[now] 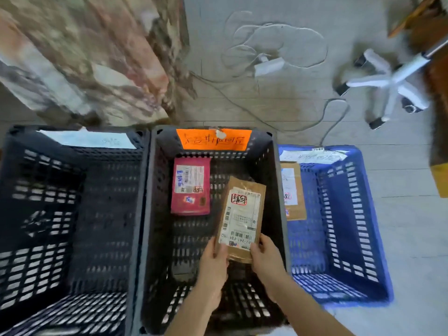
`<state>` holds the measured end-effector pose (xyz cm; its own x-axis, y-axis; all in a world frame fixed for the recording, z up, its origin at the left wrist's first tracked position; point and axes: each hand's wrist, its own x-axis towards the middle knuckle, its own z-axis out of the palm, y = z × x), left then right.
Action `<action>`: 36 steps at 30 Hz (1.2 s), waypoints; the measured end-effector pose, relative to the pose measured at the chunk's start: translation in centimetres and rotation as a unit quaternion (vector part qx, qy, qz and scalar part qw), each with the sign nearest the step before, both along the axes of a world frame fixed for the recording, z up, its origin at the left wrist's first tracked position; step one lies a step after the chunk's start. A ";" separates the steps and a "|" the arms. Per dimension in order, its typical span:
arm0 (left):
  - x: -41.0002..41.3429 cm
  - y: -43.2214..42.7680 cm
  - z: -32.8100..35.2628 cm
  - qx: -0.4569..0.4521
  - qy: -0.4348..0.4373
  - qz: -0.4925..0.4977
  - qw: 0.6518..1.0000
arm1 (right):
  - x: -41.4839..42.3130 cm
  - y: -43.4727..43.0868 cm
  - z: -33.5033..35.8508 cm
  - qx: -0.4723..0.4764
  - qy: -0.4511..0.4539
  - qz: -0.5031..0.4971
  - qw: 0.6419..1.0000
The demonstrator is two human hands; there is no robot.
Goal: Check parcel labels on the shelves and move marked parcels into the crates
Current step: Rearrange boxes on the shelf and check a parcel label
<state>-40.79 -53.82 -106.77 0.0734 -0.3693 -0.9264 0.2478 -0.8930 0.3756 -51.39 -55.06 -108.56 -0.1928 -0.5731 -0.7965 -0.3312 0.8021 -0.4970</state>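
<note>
Both hands [238,257] pinch a brown parcel [240,219] over the middle crate [281,190]; next, I judge, lower and release.

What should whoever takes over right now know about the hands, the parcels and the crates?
Left hand: grips the near end of the brown parcel.
Right hand: grips the same end at its other corner.
Parcel: held over the middle black crate, the one with the orange label; not yet let go.
Done: a red parcel lies in the middle black crate; a second brown parcel sits in the blue crate, against the wall nearest the middle one.
Left: release this parcel, then check more shelf labels; the shelves are out of view.
</note>
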 end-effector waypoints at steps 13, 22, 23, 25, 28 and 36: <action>-1.2 -9.2 -24.9 -0.089 -0.093 -0.013 0.992 | 0.8 -11.0 -20.8 -0.065 0.047 0.035 0.996; 2.7 -3.4 -7.6 -0.055 -0.107 -0.009 0.993 | 0.7 -8.4 -1.5 -0.040 0.059 0.111 0.991; 3.5 -2.4 -4.8 -0.054 -0.107 0.005 0.993 | 1.0 -8.0 1.4 -0.046 0.059 0.128 0.989; 5.0 -0.6 1.4 -0.053 -0.105 0.046 0.992 | 2.2 -7.0 7.4 -0.064 0.053 0.162 0.983; 7.0 2.2 11.0 -0.066 -0.113 0.098 0.987 | 4.4 -4.9 16.0 -0.087 0.027 0.207 0.974; 12.6 15.6 37.1 -0.188 -0.204 0.215 0.936 | 12.6 7.1 39.3 -0.196 -0.114 0.356 0.907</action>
<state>-28.15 -38.21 -69.70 0.6104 -0.5181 -0.5991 0.3213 -0.5294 0.7852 -38.82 -47.97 -69.22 0.4807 -0.7351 -0.4781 -0.5494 0.1724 -0.8176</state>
